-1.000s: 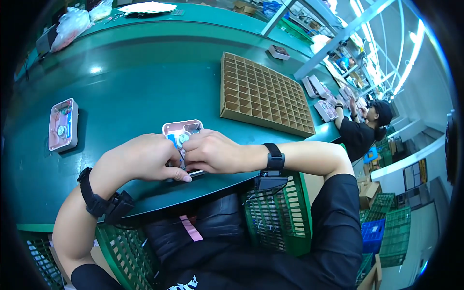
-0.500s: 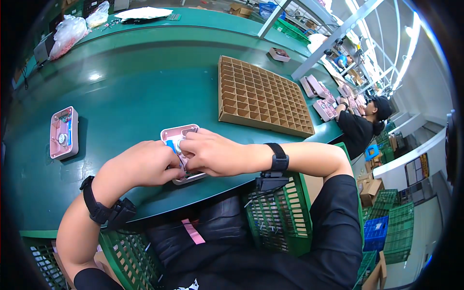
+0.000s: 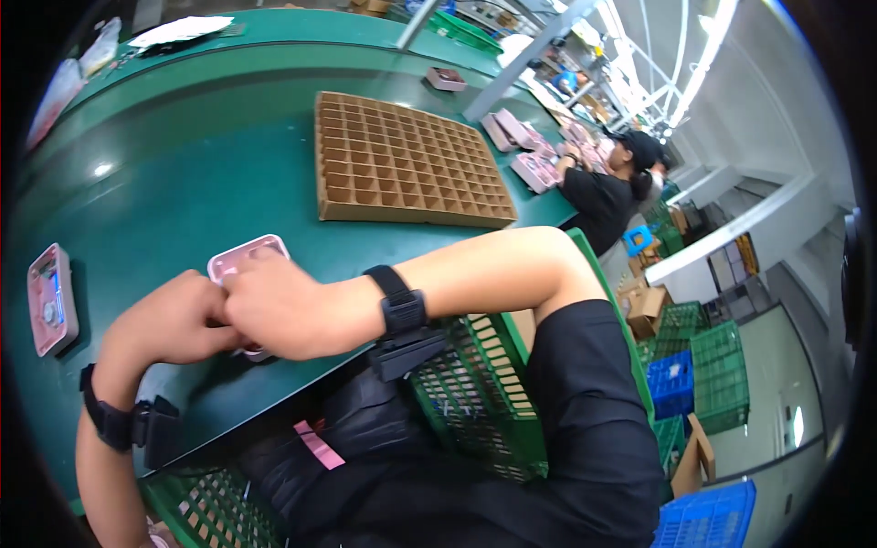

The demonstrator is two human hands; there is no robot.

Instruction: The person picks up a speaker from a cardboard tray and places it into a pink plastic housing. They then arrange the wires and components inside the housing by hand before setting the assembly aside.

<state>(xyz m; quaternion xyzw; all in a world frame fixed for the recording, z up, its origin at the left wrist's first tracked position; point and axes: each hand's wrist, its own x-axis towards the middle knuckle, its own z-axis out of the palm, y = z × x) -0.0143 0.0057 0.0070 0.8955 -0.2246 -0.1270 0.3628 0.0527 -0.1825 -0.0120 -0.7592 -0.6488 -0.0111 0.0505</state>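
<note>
A small pink plastic casing [image 3: 239,257] lies near the front edge of the green worktable, mostly covered by my hands. My left hand [image 3: 172,315] bends over its left side with the fingers curled in. From the other side my right hand [image 3: 285,306] reaches over the casing, its fingers closed and pointing down beside the left fingertips. What the fingertips grip inside is hidden. Further left rests a second open pink casing [image 3: 52,300] with a round whitish part inside. Black straps with small black boxes sit on both wrists.
A brown cardboard divider tray [image 3: 416,217] with many cells lies beyond my right forearm. Another pink casing [image 3: 445,79] sits farther back. Green crates [image 3: 480,402] stand below the table edge. At the right, a co-worker in black [image 3: 598,196] handles pink casings.
The whole view has swung to the right, so table things appear further left. Both hands stay at the same casing; my right hand now covers more of it.
</note>
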